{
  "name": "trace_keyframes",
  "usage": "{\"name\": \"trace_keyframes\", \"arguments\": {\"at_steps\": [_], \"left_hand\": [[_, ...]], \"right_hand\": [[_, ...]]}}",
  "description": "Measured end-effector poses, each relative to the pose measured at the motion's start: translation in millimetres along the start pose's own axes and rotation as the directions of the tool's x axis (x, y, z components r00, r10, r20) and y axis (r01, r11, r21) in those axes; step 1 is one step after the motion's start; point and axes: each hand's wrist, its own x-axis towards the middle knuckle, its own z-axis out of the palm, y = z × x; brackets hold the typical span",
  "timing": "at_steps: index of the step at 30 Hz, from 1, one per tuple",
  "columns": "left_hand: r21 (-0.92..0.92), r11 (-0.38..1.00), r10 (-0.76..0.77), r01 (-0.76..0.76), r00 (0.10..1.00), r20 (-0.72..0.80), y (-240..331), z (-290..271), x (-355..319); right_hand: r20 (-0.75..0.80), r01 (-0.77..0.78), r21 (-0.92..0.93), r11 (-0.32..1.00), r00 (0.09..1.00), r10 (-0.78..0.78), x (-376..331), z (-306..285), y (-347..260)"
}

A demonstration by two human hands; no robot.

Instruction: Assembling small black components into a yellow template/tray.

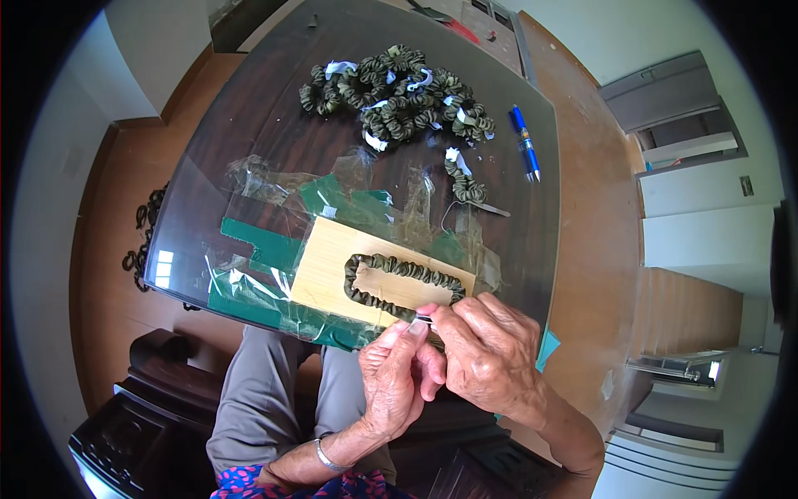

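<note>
A dark green scrunchie (416, 271) of gathered fabric lies in a long loop on a pale wooden board (320, 264). At the loop's near right edge, my left hand (387, 384) pinches the scrunchie between thumb and fingers. Right beside it, my right hand (492, 359) is closed with its fingertips on the same spot, thumb and forefinger meeting near the left thumb. A small piece, white and dark, shows between the fingertips; its kind is too small to tell. The right hand covers the board's near right corner and part of the loop.
Farther back on the dark table (266, 108) lies a pile of green scrunchies (399, 100) with white tags. One more scrunchie (467, 187) lies beside a thin metal tool (490, 208). Blue pens (525, 141) are at the right. Green sheeting (266, 247) and clear tape surround the board.
</note>
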Motion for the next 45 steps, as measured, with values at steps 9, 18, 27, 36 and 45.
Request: {"name": "trace_keyframes", "arguments": {"at_steps": [9,18,27,36,45], "left_hand": [[-0.136,0.991,-0.009,0.007,1.0,-0.019,-4,3,-2],[-0.085,0.996,0.011,-0.015,0.999,-0.046,-9,1,-1],[-0.297,0.949,-0.094,0.106,0.994,0.054,-6,-3,-1],[-0.264,0.962,-0.061,0.075,0.996,0.058,-8,-5,-8],[-0.182,0.983,0.008,0.004,0.998,0.066,-15,-10,-11]], "right_hand": [[0.055,0.065,-0.026,0.998,0.996,-0.063,1,8,3],[-0.071,0.101,0.084,0.991,0.993,-0.095,9,17,3],[-0.022,-0.026,0.091,0.995,0.999,0.028,7,-13,12],[0.022,0.157,0.36,0.92,0.984,-0.176,30,6,30],[0.278,0.168,0.411,0.896,0.913,-0.299,44,6,37]]}}
